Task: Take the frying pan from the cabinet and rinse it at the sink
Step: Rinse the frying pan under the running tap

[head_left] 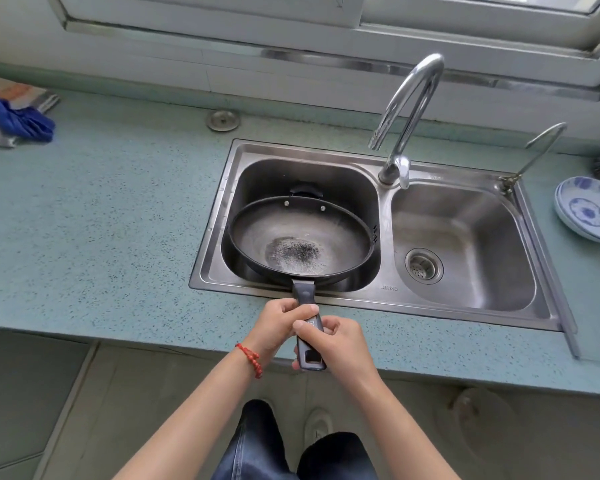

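The frying pan (300,242) sits at the centre of the frame, its dark bowl over the left basin of the sink (465,308), tilted slightly with the far rim higher. A speckled grey patch marks the bottom of the pan, and two rivets show on the far wall. Its black handle (307,327) runs straight down the frame, across the sink's front rim and over the edge of the countertop (101,216).

Both hands grip that handle. The left hand (279,322) wraps it from the left, fingers curled tight around the upper part, thumb laid across the top. A red bead bracelet (252,358) circles the left wrist. The right hand (340,344) closes on the handle just below, fingers curled under it and thumb pressing on top, touching the left thumb.

The right basin is bare steel with a round drain strainer (424,265). A tall curved faucet (407,119) rises behind the divider, its spout ending above the left basin; no water runs. A thin second tap (537,150) stands at the sink's right rear corner. At the right edge, blue-and-white dishes (586,209) are stacked on the counter. In the upper left lies a blue cloth (18,119).
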A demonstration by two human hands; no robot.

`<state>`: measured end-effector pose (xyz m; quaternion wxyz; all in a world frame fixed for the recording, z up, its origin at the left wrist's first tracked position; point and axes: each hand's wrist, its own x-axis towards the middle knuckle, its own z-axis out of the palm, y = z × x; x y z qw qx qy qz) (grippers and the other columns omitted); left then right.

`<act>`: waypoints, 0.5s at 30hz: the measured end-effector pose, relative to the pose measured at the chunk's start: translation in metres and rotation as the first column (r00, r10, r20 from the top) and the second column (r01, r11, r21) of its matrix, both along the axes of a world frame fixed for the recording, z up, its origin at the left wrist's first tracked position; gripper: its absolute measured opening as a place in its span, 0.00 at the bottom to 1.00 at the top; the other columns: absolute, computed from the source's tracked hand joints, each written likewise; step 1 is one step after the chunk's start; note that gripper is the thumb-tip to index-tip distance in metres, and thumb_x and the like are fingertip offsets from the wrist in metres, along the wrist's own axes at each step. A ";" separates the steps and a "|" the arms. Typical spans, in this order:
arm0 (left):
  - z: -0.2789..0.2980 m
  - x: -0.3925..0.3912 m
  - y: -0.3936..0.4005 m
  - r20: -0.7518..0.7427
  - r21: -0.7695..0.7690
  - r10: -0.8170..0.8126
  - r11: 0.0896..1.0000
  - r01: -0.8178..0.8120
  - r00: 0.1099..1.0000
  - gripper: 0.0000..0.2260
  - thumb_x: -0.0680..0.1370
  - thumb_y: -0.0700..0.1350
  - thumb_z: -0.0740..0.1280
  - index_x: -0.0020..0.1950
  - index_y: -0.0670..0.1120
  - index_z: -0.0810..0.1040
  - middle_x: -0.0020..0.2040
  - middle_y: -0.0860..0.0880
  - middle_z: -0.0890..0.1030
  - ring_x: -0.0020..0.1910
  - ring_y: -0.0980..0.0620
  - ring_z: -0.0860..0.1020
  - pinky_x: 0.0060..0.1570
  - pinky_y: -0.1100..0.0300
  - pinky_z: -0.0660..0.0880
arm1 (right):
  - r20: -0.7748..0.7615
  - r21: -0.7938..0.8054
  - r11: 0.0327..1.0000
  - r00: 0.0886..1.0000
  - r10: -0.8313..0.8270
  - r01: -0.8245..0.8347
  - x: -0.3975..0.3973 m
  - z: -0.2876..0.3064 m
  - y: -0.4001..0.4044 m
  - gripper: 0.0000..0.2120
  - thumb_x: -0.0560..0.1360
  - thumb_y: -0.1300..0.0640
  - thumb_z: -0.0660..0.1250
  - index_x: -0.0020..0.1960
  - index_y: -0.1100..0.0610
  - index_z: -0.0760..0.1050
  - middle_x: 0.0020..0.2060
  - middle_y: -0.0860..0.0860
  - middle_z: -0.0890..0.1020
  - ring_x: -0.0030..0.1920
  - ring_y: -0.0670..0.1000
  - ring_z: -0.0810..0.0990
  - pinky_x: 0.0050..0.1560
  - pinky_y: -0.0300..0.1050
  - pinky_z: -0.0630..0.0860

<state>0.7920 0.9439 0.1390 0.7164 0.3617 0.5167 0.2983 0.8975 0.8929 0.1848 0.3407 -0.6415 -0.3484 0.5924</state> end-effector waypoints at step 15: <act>0.003 -0.017 0.013 0.023 0.031 -0.121 0.992 0.120 0.992 0.10 0.73 0.37 0.67 0.32 0.43 0.73 0.33 0.44 0.76 0.38 0.46 0.74 0.39 0.59 0.72 | -0.038 -0.028 0.998 0.998 0.052 -0.053 0.000 -0.013 0.023 0.22 0.64 0.50 0.71 0.44 0.69 0.77 0.30 0.59 0.83 0.31 0.58 0.84 0.31 0.42 0.78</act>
